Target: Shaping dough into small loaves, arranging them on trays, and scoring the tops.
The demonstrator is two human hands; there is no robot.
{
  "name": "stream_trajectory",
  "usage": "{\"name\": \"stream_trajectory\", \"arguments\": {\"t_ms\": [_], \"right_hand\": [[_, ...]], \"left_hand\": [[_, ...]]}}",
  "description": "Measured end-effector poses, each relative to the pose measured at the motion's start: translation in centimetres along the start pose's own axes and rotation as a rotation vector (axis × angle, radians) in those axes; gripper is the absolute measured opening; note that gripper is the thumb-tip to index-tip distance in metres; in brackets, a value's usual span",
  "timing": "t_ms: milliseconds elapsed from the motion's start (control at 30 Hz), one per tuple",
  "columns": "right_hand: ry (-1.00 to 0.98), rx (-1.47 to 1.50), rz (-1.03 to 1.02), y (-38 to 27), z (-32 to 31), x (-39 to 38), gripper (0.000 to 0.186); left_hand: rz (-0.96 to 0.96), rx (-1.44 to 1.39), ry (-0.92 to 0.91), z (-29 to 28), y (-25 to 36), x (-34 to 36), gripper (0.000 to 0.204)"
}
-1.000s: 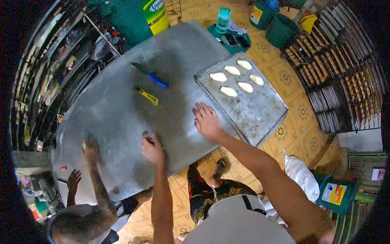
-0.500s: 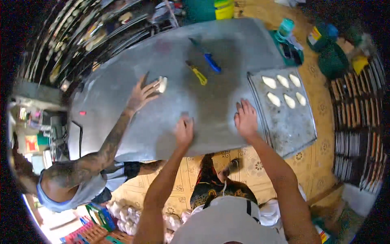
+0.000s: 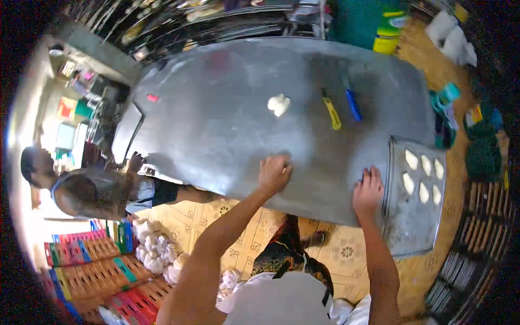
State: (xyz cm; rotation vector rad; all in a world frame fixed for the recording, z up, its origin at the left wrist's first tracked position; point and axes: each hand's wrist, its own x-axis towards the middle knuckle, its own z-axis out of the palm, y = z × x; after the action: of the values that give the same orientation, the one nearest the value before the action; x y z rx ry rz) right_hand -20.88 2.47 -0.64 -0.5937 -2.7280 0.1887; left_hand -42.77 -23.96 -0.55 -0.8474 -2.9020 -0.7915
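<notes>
My left hand (image 3: 274,174) is low over the near edge of the grey metal table (image 3: 200,130), its fingers curled and slightly blurred; whatever may be under them is hidden. Fingers stretched forward, my right hand (image 3: 369,189) rests on the tabletop just left of a baking tray (image 3: 407,227). Several pale, pointed dough pieces (image 3: 409,184) lie in two rows on that tray. Farther in, a small clump of white dough (image 3: 279,104) sits by itself. Right of it are a yellow-handled cutter (image 3: 331,114) and a blue-handled knife (image 3: 353,105).
A co-worker (image 3: 92,189) stands at the table's left end, a hand (image 3: 135,161) by its edge. A small red object (image 3: 153,98) lies at the far left. Tray racks (image 3: 482,216) stand at right, and colourful crates (image 3: 86,249) with white bags (image 3: 154,246) at lower left.
The co-worker's hand has drawn back from the dough clump to the table's left edge, leaving the clump uncovered. My view has swung left, so the table's contents appear farther right.
</notes>
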Motion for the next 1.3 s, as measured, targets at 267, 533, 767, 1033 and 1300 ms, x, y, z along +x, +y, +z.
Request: {"name": "stream_trajectory", "arguments": {"t_ms": [267, 533, 767, 1033, 1300], "right_hand": [[-0.009, 0.03, -0.031, -0.8, 1.9, -0.6, 0.051], [-0.093, -0.012, 0.044, -0.7, 0.3, -0.7, 0.05], [-0.082, 0.028, 0.059, -0.5, 1.5, 0.5, 0.052], [-0.156, -0.068, 0.082, -1.4, -0.1, 2.2, 0.054], [-0.224, -0.016, 0.2, -0.1, -0.2, 1.8, 0.048]], "left_hand": [[-0.164, 0.15, 0.058, 1.5, -0.1, 4.5, 0.045], [0.114, 0.129, 0.076, 1.2, 1.5, 6.2, 0.037], [0.092, -0.051, -0.153, 1.6, 1.3, 5.2, 0.049], [0.147, 0.079, -0.146, 3.4, 1.9, 13.9, 0.07], [0.428, 0.267, -0.134, 8.5, -1.1, 9.7, 0.048]]}}
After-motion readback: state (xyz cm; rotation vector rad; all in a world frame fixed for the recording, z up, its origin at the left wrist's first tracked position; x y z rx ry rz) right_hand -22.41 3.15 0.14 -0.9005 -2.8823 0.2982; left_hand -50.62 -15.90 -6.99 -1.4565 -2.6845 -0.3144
